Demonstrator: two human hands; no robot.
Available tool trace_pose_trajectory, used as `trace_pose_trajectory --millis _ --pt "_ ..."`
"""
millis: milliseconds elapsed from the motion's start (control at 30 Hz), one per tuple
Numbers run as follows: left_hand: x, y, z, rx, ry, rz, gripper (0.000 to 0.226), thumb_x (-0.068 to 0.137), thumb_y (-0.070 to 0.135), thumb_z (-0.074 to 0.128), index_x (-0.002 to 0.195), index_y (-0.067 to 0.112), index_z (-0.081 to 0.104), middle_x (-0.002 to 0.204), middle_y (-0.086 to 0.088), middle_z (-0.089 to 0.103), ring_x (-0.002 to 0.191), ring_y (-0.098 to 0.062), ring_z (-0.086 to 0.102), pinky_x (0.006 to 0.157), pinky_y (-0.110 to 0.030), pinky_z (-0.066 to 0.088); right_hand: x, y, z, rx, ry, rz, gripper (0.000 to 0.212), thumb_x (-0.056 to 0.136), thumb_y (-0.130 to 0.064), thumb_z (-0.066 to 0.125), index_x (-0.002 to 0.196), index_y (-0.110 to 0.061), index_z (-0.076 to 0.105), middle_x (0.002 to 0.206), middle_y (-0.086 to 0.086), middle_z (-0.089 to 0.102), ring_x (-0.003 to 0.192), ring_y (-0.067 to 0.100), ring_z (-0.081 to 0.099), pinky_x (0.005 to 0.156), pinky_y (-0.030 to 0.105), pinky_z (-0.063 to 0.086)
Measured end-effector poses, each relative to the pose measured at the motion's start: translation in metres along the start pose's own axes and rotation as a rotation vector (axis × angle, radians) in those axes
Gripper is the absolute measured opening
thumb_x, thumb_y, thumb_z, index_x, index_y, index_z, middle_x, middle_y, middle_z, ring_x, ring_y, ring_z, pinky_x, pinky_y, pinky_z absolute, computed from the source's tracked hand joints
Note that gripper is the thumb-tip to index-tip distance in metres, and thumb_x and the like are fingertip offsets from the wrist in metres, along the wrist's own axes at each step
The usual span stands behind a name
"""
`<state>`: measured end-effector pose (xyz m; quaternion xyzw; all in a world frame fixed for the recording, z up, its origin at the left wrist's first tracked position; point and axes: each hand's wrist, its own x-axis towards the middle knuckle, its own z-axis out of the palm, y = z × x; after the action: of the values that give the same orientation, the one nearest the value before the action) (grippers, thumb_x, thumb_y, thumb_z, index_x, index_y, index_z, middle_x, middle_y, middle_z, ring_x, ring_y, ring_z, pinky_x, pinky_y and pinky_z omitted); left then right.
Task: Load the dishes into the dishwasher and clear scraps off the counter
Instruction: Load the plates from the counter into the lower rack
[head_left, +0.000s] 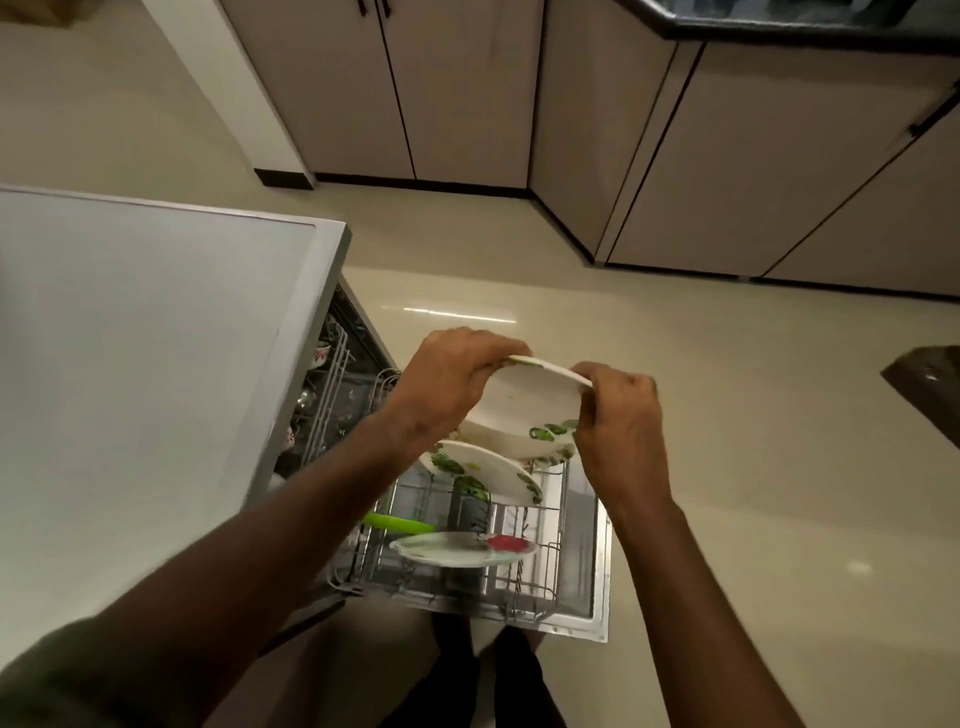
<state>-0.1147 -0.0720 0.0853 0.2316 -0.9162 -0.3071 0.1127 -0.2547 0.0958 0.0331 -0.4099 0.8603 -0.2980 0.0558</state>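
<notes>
A white plate with green leaf print (524, 410) is held tilted above the pulled-out lower rack (540, 587) of the open dishwasher. My left hand (447, 379) grips its left rim and my right hand (618, 421) grips its right rim. Just below it a second leaf-print plate (483, 475) stands slanted in the rack. Nearer to me a plate with a red flower print (457, 551) lies almost flat on the rack wires. A green utensil (397, 522) lies in the rack to its left.
The dishwasher's grey top (145, 322) fills the left. Its upper rack (332, 395) holds cups and small items. The open door (597, 571) lies over the cream floor. Beige cabinets (727, 156) line the back and right. My legs stand below the door.
</notes>
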Motion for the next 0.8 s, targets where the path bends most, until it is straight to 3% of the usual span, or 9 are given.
trace_pose_trajectory --millis 100,167,333,667,800 --pt "0.045 -0.023 0.011 0.089 -0.033 0.013 0.042 0.098 0.036 0.045 0.125 0.02 0.074 0.117 -0.001 0.077 0.103 -0.023 0.07 0.093 -0.046 0.054 0.041 0.022 0.021 -0.128 0.043 -0.037 0.035 0.093 -0.002 0.068 0.123 -0.02 0.07 0.104 0.002 0.074 0.093 0.029 0.057 0.07 0.04 0.048" --pt "0.072 -0.042 0.02 0.166 -0.08 0.037 0.034 0.102 0.024 0.053 0.132 0.022 0.069 0.122 -0.002 0.074 0.106 -0.022 0.068 0.093 -0.044 0.054 0.064 0.037 0.036 -0.134 0.037 -0.009 0.035 0.096 -0.003 0.065 0.123 -0.023 0.071 0.098 0.002 0.075 0.084 0.031 0.062 0.065 0.037 0.046" --pt "0.123 -0.114 0.063 0.261 -0.183 0.0 0.05 0.098 0.01 0.063 0.144 0.028 0.055 0.129 -0.002 0.069 0.104 -0.017 0.063 0.084 -0.026 0.043 0.109 0.095 0.087 -0.038 0.079 0.091 0.031 0.1 -0.007 0.061 0.123 -0.024 0.074 0.098 0.006 0.077 0.081 0.032 0.07 0.073 0.04 0.055" --pt "0.143 -0.211 0.16 0.247 -0.248 -0.078 0.052 0.102 0.004 0.052 0.145 0.034 0.055 0.121 -0.001 0.074 0.098 -0.022 0.068 0.083 -0.044 0.058 0.123 0.176 0.193 -0.076 -0.112 0.141 0.029 0.105 -0.015 0.057 0.128 -0.025 0.073 0.104 0.01 0.077 0.089 0.035 0.069 0.076 0.038 0.05" --pt "0.144 -0.238 0.196 0.229 -0.29 -0.093 0.054 0.101 0.0 0.052 0.144 0.032 0.056 0.116 -0.004 0.075 0.093 -0.024 0.068 0.08 -0.044 0.059 0.122 0.197 0.224 -0.102 -0.161 0.141 0.031 0.105 -0.013 0.056 0.128 -0.025 0.073 0.103 0.011 0.077 0.088 0.035 0.068 0.077 0.041 0.054"
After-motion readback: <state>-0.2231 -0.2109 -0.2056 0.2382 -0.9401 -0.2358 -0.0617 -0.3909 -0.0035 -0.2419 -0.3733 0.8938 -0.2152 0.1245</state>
